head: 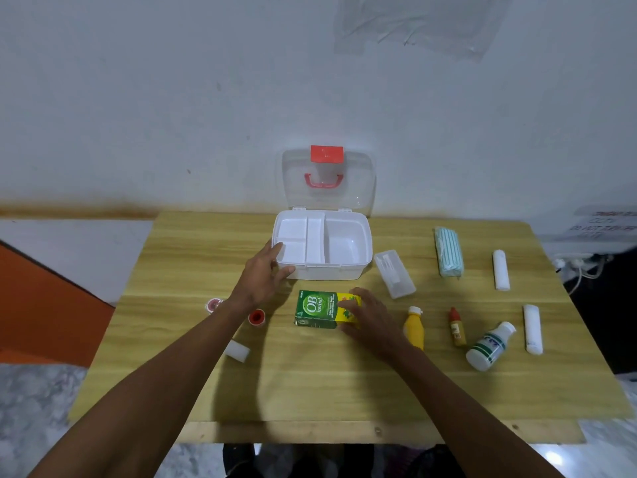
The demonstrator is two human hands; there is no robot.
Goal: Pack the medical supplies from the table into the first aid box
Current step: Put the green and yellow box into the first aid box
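Nearest, a small white roll point(237, 350) and a white bottle point(489, 346) are lying on the wooden surface point(310, 384). Just beyond, the right hand point(370, 319) is resting with fingers spread on the right end of the green box point(319, 309), which is lying flat; whether it is gripping, I cannot tell. A yellow bottle point(413, 327) is lying beside that wrist. Farther on, the left hand point(265, 276) is touching the front left corner of the first aid box point(344, 269) with fingers loosely apart. Its clear lid point(358, 188) is standing open against the wall.
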